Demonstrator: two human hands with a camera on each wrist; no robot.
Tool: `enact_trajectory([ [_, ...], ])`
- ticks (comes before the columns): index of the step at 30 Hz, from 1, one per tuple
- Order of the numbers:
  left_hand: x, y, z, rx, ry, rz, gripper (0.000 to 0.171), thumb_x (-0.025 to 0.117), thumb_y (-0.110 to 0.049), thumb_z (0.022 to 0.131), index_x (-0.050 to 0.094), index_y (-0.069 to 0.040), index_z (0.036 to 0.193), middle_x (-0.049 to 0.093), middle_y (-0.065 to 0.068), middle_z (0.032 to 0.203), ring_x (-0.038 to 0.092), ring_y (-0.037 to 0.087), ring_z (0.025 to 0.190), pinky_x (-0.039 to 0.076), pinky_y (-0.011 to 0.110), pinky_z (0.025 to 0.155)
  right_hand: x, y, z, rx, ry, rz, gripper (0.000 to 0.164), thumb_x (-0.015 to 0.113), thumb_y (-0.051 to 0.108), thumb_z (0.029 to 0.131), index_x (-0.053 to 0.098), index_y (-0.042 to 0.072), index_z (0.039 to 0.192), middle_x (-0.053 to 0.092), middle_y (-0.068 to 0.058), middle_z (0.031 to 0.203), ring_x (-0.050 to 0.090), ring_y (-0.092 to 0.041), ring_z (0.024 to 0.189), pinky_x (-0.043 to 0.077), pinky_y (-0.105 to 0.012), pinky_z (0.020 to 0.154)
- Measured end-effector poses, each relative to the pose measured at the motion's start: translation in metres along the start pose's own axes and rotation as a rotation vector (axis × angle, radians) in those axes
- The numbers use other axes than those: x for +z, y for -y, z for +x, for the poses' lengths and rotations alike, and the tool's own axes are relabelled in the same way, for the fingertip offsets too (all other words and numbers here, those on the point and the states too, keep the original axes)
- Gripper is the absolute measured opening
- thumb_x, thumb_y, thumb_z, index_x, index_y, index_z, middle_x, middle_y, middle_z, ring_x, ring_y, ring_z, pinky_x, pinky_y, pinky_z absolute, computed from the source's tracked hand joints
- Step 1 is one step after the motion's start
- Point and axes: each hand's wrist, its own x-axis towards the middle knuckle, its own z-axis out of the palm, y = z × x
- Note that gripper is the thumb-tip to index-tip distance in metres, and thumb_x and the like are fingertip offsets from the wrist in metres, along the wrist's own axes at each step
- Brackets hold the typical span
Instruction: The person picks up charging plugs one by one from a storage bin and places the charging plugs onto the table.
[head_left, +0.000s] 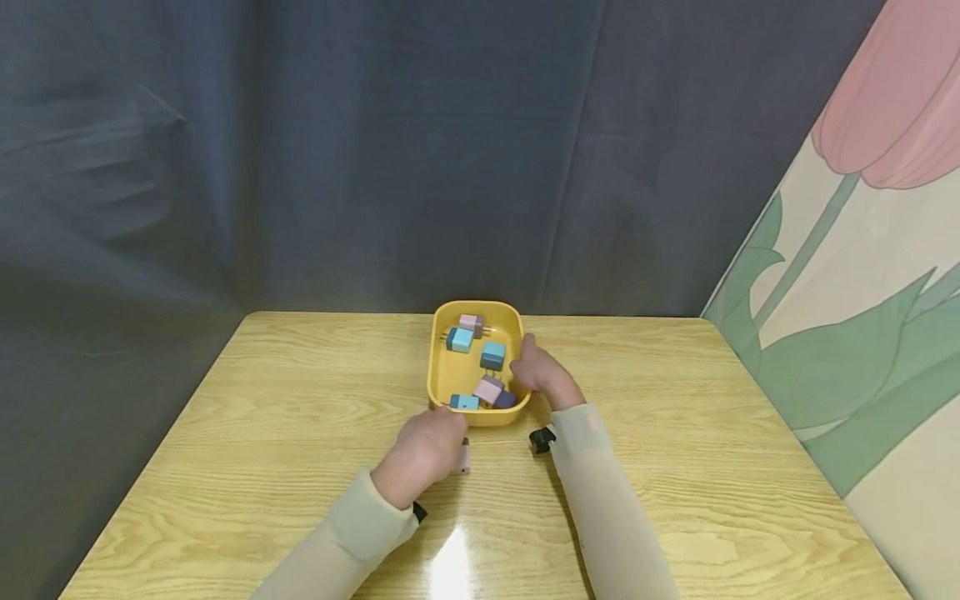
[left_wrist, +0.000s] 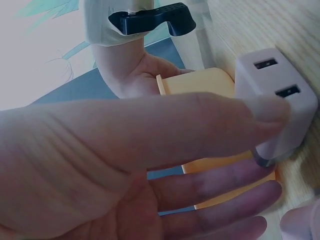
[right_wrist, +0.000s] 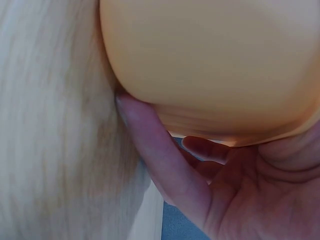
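Note:
A yellow bin (head_left: 481,418) stands on the table with several two-tone plug-in USB chargers inside, among them a light-blue one (head_left: 492,356) and a pinkish one (head_left: 489,389). My right hand (head_left: 542,373) holds the bin's right wall, its thumb over the rim and a finger low along the outside. By the front left corner is my left hand (head_left: 423,446), its fingers fairly straight. A pinkish charger (left_wrist: 277,85) with two USB slots is on the table beside it. The left thumb crosses in front of this charger in the left wrist view; contact cannot be confirmed.
The wooden table (head_left: 315,375) ends at a dark curtain (head_left: 405,167) behind the bin. A wall hanging with a tulip (head_left: 885,108) borders the right side. A black wrist device (head_left: 542,440) sits by the right cuff.

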Motion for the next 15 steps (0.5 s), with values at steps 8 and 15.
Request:
enact_trajectory([
  [8, -0.001, 0.003, 0.000, 0.023, -0.011, -0.010, 0.007, 0.081, -0.010, 0.096, 0.075, -0.010, 0.100, 0.074, 0.005, 0.097, 0.057, 0.018, 0.075, 0.052, 0.033, 0.067, -0.001, 0.000, -0.001, 0.010, 0.009, 0.001, 0.076, 0.041, 0.015, 0.111, -0.002, -0.007, 0.170, 0.041, -0.033, 0.162, 0.065, -0.034, 0.112, 0.052, -0.033, 0.079],
  [15, -0.031, 0.030, 0.004, 0.159, 0.007, -0.235, 0.038, 0.085, -0.020, 0.093, 0.074, -0.009, 0.128, 0.076, 0.005, 0.109, 0.064, 0.018, 0.084, 0.056, 0.036, 0.080, -0.002, 0.001, 0.001, 0.017, 0.020, 0.007, 0.076, 0.041, 0.017, 0.113, -0.002, -0.007, 0.170, 0.040, -0.032, 0.163, 0.062, -0.037, 0.122, 0.053, -0.038, 0.088],
])
